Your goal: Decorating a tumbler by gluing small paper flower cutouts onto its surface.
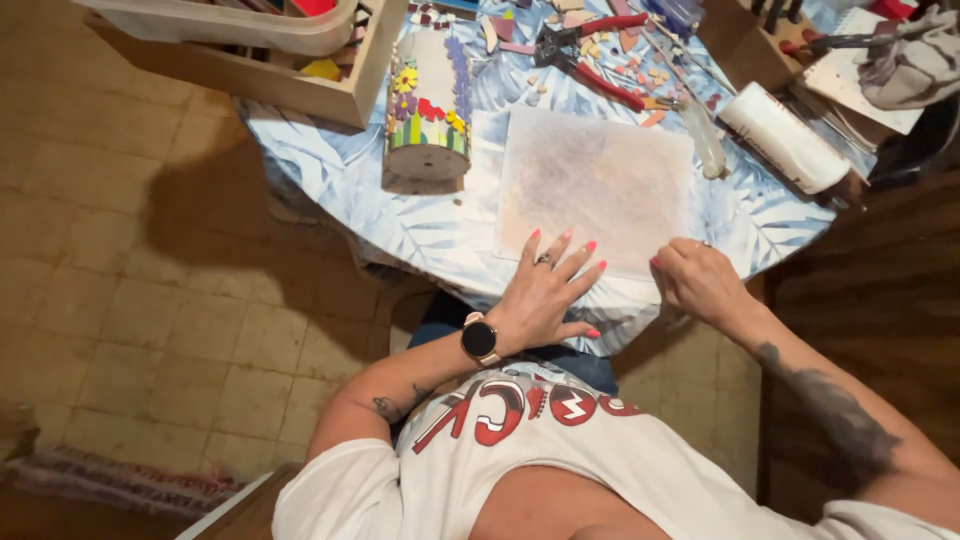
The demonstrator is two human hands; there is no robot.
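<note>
Your left hand lies flat, fingers spread, grasping nothing, pinning the stained paper sheet at the table's near edge; your right hand pinches its corner. Uneven pull could tear it or nudge the mosaic cylinder.

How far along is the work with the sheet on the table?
Done: the mosaic cylinder is already tiled with flowers. In hand: left hand lies flat on the pale sheet, right hand pinches its near edge. Left: the sheet is bare; loose tile pieces and red-handled nippers lie untouched beyond it.
</note>
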